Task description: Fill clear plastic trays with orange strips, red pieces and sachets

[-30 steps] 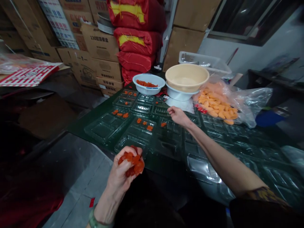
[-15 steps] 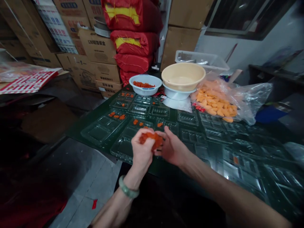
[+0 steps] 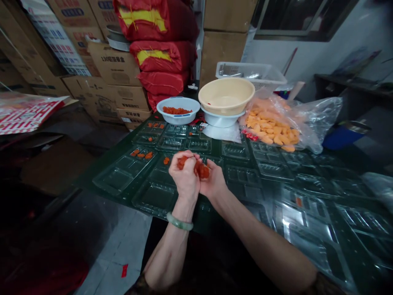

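Observation:
My left hand (image 3: pixel 186 180), with a pale green bangle on its wrist, is closed around a clump of glossy orange-red pieces (image 3: pixel 202 170). My right hand (image 3: pixel 216 182) is pressed against it, its curled fingers cupping the same clump from the right. Some of the fingers are hidden behind the pieces. Below and around both hands lie clear plastic compartment trays (image 3: pixel 115 174). Small orange-red pieces (image 3: pixel 141 155) rest in the upper compartments of a few trays on the left. Similar pieces fill part of a light blue bowl (image 3: pixel 179 119) beyond the hands.
A cream basin (image 3: pixel 227 96) sits on another pale bowl at the back of the dark green table (image 3: pixel 101 157). To its right are a plastic bag (image 3: pixel 319 123) with orange slices (image 3: pixel 273 129) and a blue cup (image 3: pixel 346 135). Cardboard boxes (image 3: pixel 118 65) and red sacks (image 3: pixel 162 57) stand behind.
My right hand has closed in against the left, and the clump now lies between both. The view has shifted slightly, so the table things sit farther left.

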{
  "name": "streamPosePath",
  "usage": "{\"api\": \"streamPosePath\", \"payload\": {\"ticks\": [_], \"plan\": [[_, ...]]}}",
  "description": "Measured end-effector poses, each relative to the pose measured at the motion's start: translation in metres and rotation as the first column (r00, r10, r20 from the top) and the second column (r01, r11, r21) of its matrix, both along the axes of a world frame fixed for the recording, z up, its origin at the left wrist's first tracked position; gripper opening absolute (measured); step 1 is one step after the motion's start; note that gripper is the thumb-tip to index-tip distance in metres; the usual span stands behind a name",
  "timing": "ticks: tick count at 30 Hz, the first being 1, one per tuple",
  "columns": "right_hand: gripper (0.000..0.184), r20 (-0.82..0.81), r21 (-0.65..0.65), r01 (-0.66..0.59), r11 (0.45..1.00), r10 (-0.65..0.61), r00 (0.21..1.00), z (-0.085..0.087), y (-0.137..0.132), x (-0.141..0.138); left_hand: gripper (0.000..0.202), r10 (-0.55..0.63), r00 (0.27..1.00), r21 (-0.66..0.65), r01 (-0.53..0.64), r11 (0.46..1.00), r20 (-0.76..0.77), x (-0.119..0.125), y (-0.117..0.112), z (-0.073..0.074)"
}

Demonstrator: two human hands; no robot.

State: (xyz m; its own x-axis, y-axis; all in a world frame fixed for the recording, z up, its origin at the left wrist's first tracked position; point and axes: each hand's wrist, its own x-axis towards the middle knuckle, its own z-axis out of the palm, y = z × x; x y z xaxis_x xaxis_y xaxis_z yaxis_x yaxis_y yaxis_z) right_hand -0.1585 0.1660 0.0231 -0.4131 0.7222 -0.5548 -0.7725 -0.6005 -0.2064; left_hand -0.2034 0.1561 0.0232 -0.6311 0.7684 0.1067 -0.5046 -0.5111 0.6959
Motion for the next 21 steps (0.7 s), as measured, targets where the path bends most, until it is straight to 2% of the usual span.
{"api": "streamPosePath", "payload": {"ticks": [2, 4, 6, 8, 10, 12, 14, 16, 18, 19, 21], "plan": [[0.033, 0.024, -0.004, -0.008, 1.000, 0.009, 1.000, -0.001, 0.007, 0.002, 0.016, -0.049, 0.993, -0.032, 0.052, 0.998, 0.107, -0.004, 0.002, 0.008], [0.026, 0.088, 0.020, -0.068, 0.998, 0.066, 0.994, 0.001, 0.016, 0.013, 0.017, -0.104, 0.981, -0.044, 0.112, 0.993, 0.163, -0.013, 0.000, 0.018], [0.017, 0.215, 0.114, -0.176, 0.978, 0.148, 0.965, 0.004, 0.029, 0.032, 0.018, -0.142, 0.976, -0.047, 0.151, 0.987, 0.163, -0.025, -0.006, 0.025], [0.010, 0.443, 0.261, -0.314, 0.913, 0.176, 0.879, 0.005, 0.042, 0.055, 0.018, -0.169, 0.974, -0.066, 0.181, 0.981, 0.153, -0.038, -0.016, 0.027], [0.004, 0.718, 0.340, -0.467, 0.817, 0.095, 0.689, 0.001, 0.055, 0.075, 0.018, -0.201, 0.966, -0.112, 0.221, 0.969, 0.162, -0.048, -0.027, 0.023], [0.009, 0.906, 0.322, -0.616, 0.719, -0.045, 0.421, -0.008, 0.067, 0.086, 0.019, -0.229, 0.957, -0.163, 0.259, 0.952, 0.180, -0.054, -0.038, 0.016], [0.019, 0.967, 0.253, -0.736, 0.628, -0.174, 0.184, -0.020, 0.076, 0.089, 0.018, -0.257, 0.945, -0.205, 0.297, 0.933, 0.202, -0.056, -0.045, 0.008], [0.030, 0.960, 0.209, -0.786, 0.582, -0.275, 0.052, -0.030, 0.083, 0.087, 0.018, -0.289, 0.929, -0.232, 0.341, 0.911, 0.232, -0.055, -0.049, 0.002], [0.035, 0.948, 0.200, -0.779, 0.594, -0.319, 0.000, -0.035, 0.088, 0.086, 0.018, -0.322, 0.907, -0.245, 0.389, 0.888, 0.271, -0.054, -0.052, -0.002], [0.034, 0.948, 0.212, -0.758, 0.616, -0.317, 0.008, -0.035, 0.090, 0.086, 0.018, -0.338, 0.896, -0.246, 0.411, 0.878, 0.289, -0.053, -0.053, -0.004], [0.028, 0.958, 0.245, -0.711, 0.659, -0.276, 0.074, -0.031, 0.092, 0.087, 0.019, -0.367, 0.876, -0.246, 0.448, 0.860, 0.313, -0.054, -0.055, -0.005]]}}
